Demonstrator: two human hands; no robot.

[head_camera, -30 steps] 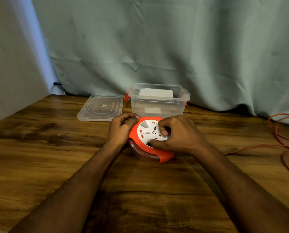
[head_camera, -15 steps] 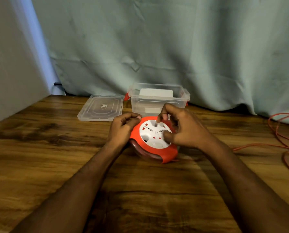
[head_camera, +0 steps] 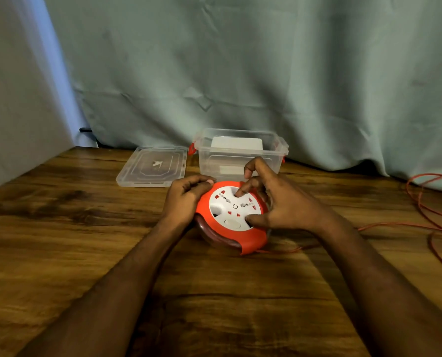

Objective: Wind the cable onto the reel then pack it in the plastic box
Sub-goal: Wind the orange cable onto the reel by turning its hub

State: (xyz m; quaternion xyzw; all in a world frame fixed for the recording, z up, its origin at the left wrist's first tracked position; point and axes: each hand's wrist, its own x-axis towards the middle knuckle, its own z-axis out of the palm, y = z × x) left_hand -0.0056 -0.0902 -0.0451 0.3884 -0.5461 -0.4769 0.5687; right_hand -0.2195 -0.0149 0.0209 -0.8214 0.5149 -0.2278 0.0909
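Pale green curtain hangs behind the dark wooden worktop (head_camera: 60,240), where a round orange cable reel with a white socket face (head_camera: 234,215) lies flat, just in front of the clear plastic box (head_camera: 240,155). Left hand (head_camera: 186,197) grips the reel's left rim, fingers curled. Right hand (head_camera: 279,202) curls thumb and fingertip into the face's recesses, seemingly to turn it. Thin orange cable (head_camera: 426,222) trails off rightward, mostly unwound, on the right hand's side.
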